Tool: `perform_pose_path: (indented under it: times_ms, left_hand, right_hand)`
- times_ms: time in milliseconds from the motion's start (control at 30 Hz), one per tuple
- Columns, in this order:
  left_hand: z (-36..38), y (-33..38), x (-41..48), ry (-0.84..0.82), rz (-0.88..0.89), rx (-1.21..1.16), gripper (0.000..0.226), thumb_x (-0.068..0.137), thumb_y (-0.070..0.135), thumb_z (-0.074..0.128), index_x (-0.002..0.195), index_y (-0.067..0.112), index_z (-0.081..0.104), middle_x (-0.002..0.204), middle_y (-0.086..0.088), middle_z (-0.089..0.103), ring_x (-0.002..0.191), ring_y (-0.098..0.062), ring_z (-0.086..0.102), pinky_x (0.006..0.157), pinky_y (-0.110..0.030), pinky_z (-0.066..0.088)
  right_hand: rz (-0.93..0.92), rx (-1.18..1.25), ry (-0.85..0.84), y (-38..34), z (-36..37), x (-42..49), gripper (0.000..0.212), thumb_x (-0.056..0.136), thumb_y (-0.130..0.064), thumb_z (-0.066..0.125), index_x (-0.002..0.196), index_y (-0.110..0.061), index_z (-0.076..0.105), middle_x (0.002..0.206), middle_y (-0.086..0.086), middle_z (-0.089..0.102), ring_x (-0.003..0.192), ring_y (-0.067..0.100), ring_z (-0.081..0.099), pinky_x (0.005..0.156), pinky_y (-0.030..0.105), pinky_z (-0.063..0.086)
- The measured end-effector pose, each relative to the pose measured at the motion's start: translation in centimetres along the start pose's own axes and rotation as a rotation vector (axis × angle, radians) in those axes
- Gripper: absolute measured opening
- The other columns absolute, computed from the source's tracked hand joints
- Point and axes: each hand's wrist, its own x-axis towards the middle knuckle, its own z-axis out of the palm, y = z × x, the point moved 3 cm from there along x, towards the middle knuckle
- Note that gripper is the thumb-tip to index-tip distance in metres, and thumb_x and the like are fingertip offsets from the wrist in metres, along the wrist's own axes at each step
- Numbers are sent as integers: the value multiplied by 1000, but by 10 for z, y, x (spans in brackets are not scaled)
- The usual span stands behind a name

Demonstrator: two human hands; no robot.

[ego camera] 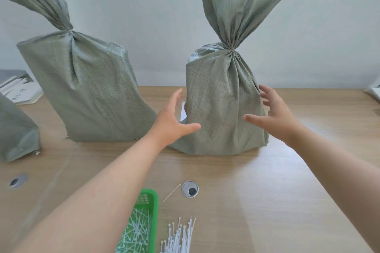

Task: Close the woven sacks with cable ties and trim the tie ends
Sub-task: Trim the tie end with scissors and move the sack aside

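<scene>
Both hands, left (173, 122) and right (274, 115), grip open and empty, flank tied sack (223, 109) standing on bench (267, 191); top-heavy, an uneven shove likely topples it.

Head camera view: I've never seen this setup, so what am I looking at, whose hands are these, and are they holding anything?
There is only one picture, taken from a camera worn on a person's head, looking forward and down. No robot is involved: the work is done with bare hands. The left hand and right hand are open on either side of the right sack, at or near its sides; neither has a closed grip on anything. That sack and the left sack stand upright on the table, necks already cinched. A third sack shows partly at the left edge. Close to the camera are a green basket of tie pieces, loose ties and one single tie.
</scene>
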Motion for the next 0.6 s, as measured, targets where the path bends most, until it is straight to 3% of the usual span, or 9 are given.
perform_pose_path:
  times_ms: [200,400,600]
  left_hand:
    - [-41,32,-61,25,27,5,101,69,29,90,152,38,31,152,11,44,140,-3,37,106,-21,28]
    - [-106,59,-141,33,88,-5,84,69,28,80,142,42,42,143,12,51,135,0,44,109,-25,33]
    - [-200,61,-233,54,121,-48,74,72,29,79,136,42,46,134,12,57,121,-4,56,95,-19,39]
  right_hand:
    - [-11,48,-11,-65,9,-55,90,74,-30,84,147,-38,32,142,-6,46,129,14,47,109,42,41]
    - [-44,72,-51,-148,44,-126,79,77,-29,82,143,-37,38,135,-10,52,124,11,51,105,43,46]
    - [-94,95,-51,-247,100,-204,66,79,-22,81,135,-32,48,126,-9,57,118,11,55,97,37,51]
